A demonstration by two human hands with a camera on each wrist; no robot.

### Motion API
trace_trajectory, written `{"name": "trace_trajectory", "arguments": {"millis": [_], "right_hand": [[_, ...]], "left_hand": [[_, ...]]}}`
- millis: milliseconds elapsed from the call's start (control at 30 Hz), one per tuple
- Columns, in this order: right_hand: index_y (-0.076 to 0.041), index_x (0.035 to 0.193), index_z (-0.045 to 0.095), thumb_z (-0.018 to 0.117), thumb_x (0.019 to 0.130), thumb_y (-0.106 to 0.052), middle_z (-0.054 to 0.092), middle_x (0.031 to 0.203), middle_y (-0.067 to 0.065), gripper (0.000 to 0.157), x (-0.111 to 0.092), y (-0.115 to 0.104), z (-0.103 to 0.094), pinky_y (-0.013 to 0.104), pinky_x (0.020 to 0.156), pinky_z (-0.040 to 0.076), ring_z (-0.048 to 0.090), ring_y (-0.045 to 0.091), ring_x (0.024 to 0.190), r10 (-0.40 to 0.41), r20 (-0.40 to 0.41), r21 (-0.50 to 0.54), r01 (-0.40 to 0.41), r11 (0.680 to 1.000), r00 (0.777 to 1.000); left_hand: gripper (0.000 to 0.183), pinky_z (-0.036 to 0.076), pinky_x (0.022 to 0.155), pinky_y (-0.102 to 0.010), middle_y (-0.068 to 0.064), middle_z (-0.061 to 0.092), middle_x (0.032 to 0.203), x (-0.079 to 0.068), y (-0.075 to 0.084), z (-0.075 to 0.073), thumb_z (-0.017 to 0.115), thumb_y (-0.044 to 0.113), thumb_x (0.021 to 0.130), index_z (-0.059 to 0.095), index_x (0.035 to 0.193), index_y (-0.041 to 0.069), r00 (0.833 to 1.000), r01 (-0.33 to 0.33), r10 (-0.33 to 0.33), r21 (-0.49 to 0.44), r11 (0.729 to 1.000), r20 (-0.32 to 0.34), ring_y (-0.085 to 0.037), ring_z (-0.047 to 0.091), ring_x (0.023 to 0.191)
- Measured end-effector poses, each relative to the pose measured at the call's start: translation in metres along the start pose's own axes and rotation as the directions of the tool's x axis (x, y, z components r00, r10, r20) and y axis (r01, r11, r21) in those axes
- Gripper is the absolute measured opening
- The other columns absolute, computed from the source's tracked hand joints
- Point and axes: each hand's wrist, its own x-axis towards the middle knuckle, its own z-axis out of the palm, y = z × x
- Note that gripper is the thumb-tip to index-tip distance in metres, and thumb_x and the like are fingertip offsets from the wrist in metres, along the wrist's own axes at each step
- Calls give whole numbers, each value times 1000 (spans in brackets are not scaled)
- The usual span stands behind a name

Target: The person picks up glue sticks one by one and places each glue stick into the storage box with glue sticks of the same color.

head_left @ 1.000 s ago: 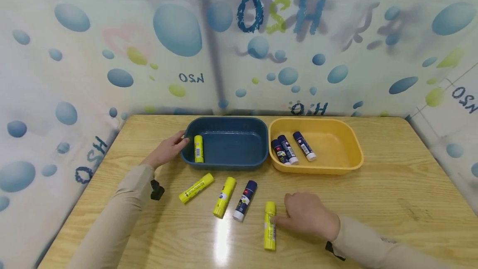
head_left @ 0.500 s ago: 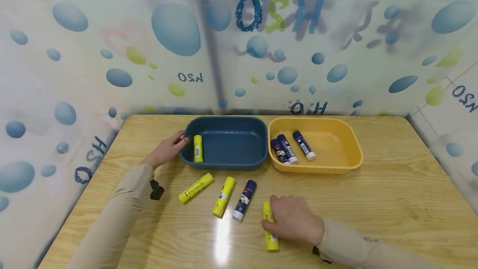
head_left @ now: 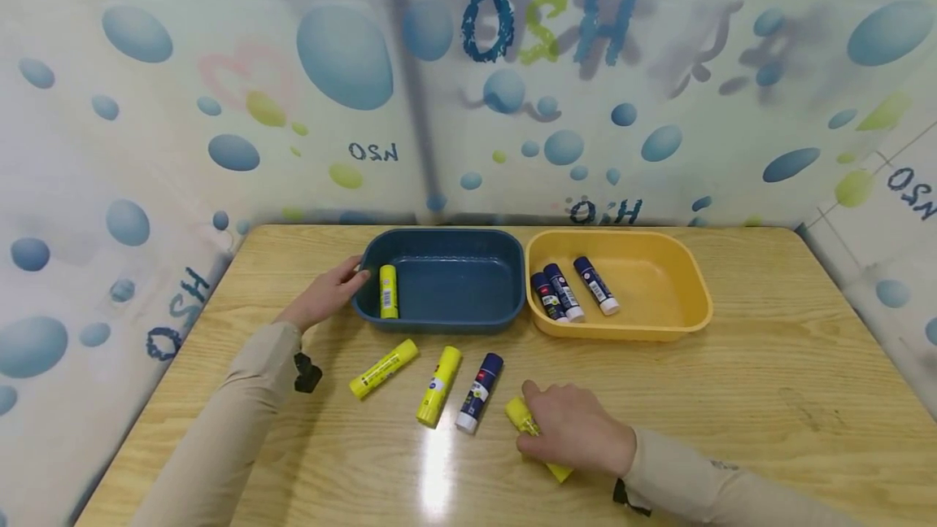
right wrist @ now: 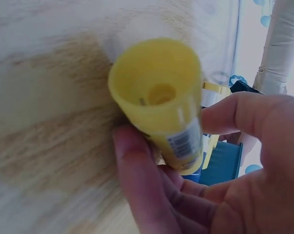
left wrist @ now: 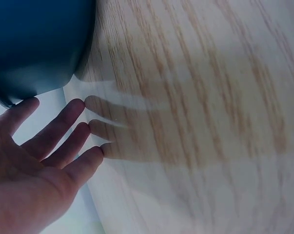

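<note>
My right hand (head_left: 578, 431) grips a yellow glue stick (head_left: 521, 415) between thumb and fingers, low over the table's near side. In the right wrist view, the hollow bottom of that glue stick faces the camera, and its middle is partly covered by fingers. My left hand (head_left: 325, 295) rests at the left end of the blue tray (head_left: 461, 283), its fingers extended; in the left wrist view one fingertip touches the tray. A yellow glue stick (head_left: 389, 293) lies inside that tray. On the table are two more yellow glue sticks (head_left: 384, 368) and a navy glue stick (head_left: 480, 394).
Right beside the blue tray stands an orange-yellow tray (head_left: 651, 295) holding three navy glue sticks (head_left: 596, 286). Both trays sit towards the back of the wooden table (head_left: 776, 307), close to a patterned wall covering (head_left: 454, 137).
My right hand has moved left onto the yellow glue stick and taken hold of it. The stick has turned from lengthwise to slanting. My left hand stays at the blue tray.
</note>
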Motion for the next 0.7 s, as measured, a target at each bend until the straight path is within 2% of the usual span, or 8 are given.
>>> {"name": "trace_trajectory", "arguments": {"millis": [167, 467, 533, 700], "right_hand": [[0, 110, 57, 68, 82, -29, 50, 61, 0, 42, 1, 1, -2, 24, 41, 37, 47, 12, 45, -34, -7, 22, 34, 999, 999], [0, 118, 56, 70, 85, -28, 50, 64, -1, 46, 3, -1, -15, 26, 44, 40, 48, 13, 49, -31, -49, -9, 30, 1000, 998], [0, 116, 57, 71, 85, -27, 50, 64, -1, 43, 4, -2, -18, 26, 44, 40, 48, 12, 50, -40, -74, -18, 39, 999, 996], [-10, 97, 55, 71, 86, -26, 50, 63, -2, 25, 6, -2, -26, 26, 44, 41, 48, 11, 49, -87, -130, -20, 85, 996, 988]], "left_hand": [[58, 30, 103, -59, -31, 31, 148, -1, 0, 0, 34, 34, 107, 22, 152, 1, 1000, 22, -22, -8, 1000, 18, -47, 35, 131], [59, 32, 103, -58, -32, 32, 147, -1, -1, 0, 34, 35, 106, 21, 152, 0, 999, 33, -32, -11, 999, 18, -47, 38, 130], [58, 33, 102, -58, -32, 33, 146, -1, -1, 1, 34, 34, 106, 21, 152, 1, 999, 36, -36, -14, 999, 17, -47, 38, 129], [57, 33, 102, -58, -33, 33, 145, -1, -1, 1, 35, 33, 107, 22, 152, 1, 999, 42, -42, -22, 999, 16, -47, 39, 129]]}}
